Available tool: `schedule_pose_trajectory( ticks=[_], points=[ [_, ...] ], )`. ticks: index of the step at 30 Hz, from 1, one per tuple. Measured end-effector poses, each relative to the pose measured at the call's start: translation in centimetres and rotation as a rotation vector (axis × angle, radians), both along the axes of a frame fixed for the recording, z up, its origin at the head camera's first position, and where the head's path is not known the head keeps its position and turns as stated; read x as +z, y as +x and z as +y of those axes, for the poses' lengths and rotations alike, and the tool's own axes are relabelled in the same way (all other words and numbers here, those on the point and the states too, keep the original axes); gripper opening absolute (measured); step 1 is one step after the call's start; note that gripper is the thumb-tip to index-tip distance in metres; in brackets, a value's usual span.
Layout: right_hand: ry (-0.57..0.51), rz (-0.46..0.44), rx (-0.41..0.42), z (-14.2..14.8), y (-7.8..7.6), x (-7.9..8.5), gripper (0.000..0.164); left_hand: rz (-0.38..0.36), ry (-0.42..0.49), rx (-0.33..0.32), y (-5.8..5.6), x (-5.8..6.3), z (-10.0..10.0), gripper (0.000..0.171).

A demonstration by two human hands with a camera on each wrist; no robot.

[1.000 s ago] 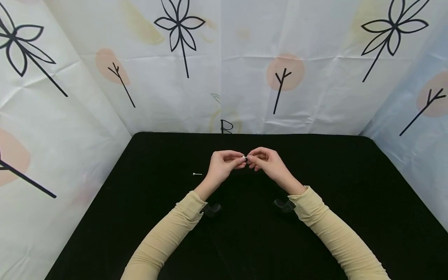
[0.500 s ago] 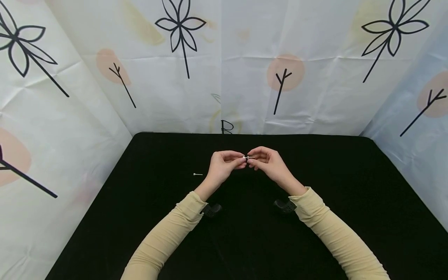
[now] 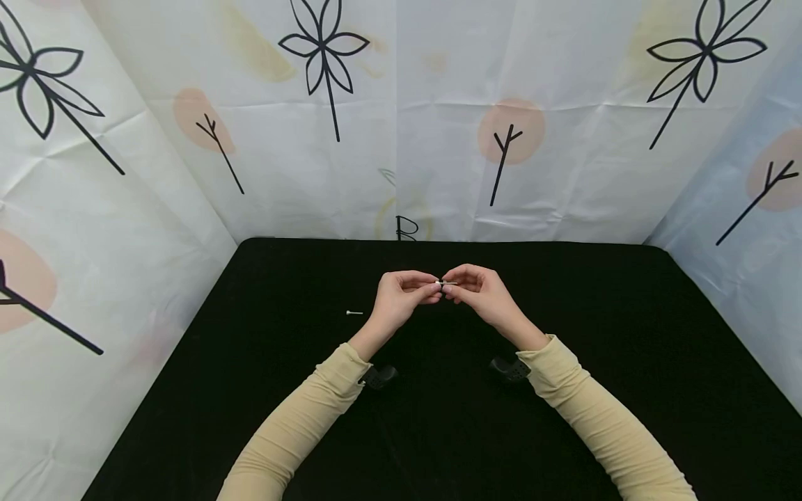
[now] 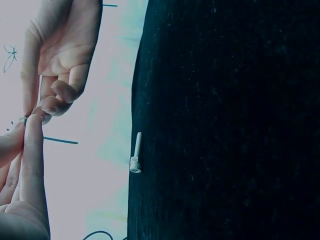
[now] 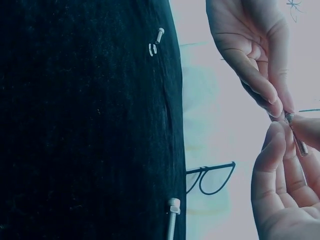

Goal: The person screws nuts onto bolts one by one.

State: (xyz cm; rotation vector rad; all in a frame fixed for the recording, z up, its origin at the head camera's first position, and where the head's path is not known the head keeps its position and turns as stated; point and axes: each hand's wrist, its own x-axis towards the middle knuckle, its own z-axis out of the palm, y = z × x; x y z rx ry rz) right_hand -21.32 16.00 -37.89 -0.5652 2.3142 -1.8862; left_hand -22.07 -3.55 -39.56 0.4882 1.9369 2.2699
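Near the table's far side, my left hand (image 3: 398, 298) pinches the head end of a small silver bolt (image 3: 450, 283). Its shank points right, toward my right hand (image 3: 481, 296), whose thumb and fingertips pinch a small part around the bolt close to the head. In the right wrist view that part (image 5: 289, 118) looks like a nut, largely covered by fingertips, and the threaded shank (image 5: 301, 146) sticks out past it. Both hands are held close together, fingertips almost touching. A second bolt (image 3: 354, 312), with a nut near its head (image 4: 134, 161), lies left of my left hand.
Black cloth covers the table (image 3: 438, 431). The right wrist view shows another bolt with a nut (image 5: 173, 210) near the table edge, and thin pale rings (image 5: 152, 49) beside a farther bolt (image 5: 160, 35). A printed white curtain (image 3: 438, 174) surrounds the table.
One second ago the right fingers covered the bolt's shank; now the shank shows between them, pointing right. My right fingertips have shifted slightly, while my left hand stays almost still.
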Motion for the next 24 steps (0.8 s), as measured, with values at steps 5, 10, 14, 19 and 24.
schedule_pose_trajectory(
  ticks=[5, 10, 14, 19, 24],
  points=[
    [0.050, 0.017, -0.002, -0.5, 1.0, 1.6, 0.020, 0.012, -0.012, -0.001, 0.1, 0.0, 0.0, 0.018],
    [0.044, 0.002, -0.011, -0.5, 1.2, 1.8, 0.022, 0.011, -0.019, 0.000, 0.1, 0.0, -0.1, 0.019],
    [0.019, 0.014, 0.009, -0.4, 1.3, 1.8, 0.020, -0.017, -0.010, -0.011, 0.1, 0.0, -0.2, 0.020],
    [0.051, 0.009, 0.008, -0.5, 1.2, 1.8, 0.020, -0.019, -0.020, -0.042, 0.5, 0.8, -0.3, 0.020],
    [0.015, -0.005, 0.001, -0.2, 0.7, 1.0, 0.023, -0.011, -0.028, -0.048, 1.4, 2.2, -0.4, 0.020]
  ],
)
